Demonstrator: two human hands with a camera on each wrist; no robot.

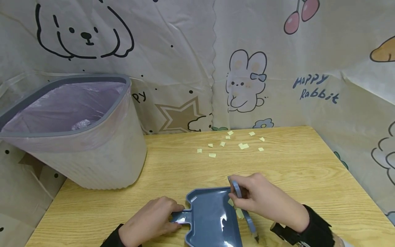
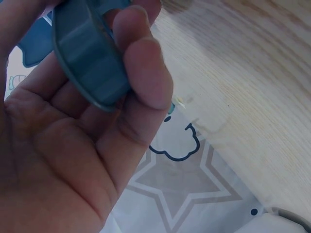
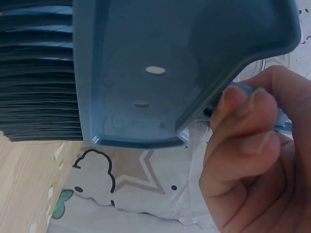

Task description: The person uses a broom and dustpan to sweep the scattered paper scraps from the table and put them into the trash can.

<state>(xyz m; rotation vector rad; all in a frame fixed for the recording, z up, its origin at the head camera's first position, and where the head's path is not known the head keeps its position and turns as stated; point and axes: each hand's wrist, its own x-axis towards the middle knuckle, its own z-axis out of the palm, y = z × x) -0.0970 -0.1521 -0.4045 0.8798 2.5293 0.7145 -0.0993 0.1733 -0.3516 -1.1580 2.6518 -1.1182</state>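
My left hand (image 1: 151, 219) grips the handle of a blue-grey dustpan (image 1: 210, 212), which lies on the table with its wide edge to the right. In the left wrist view the fingers curl round the dustpan handle (image 2: 90, 58). Just over that wide edge, my right hand (image 1: 259, 195) holds a small blue hand brush (image 1: 248, 221). Dark bristles (image 3: 39, 102) and curled fingers show in the right wrist view. Several yellow paper scraps (image 1: 239, 213) lie between brush and dustpan, partly hidden by the brush and hand.
More yellow paper scraps (image 1: 243, 146) are scattered toward the table's back edge. On the left stands a large pale bin (image 1: 123, 151) with a grey rim and a purple liner. A printed cloth (image 1: 185, 68) hangs behind the wooden table (image 1: 172, 164).
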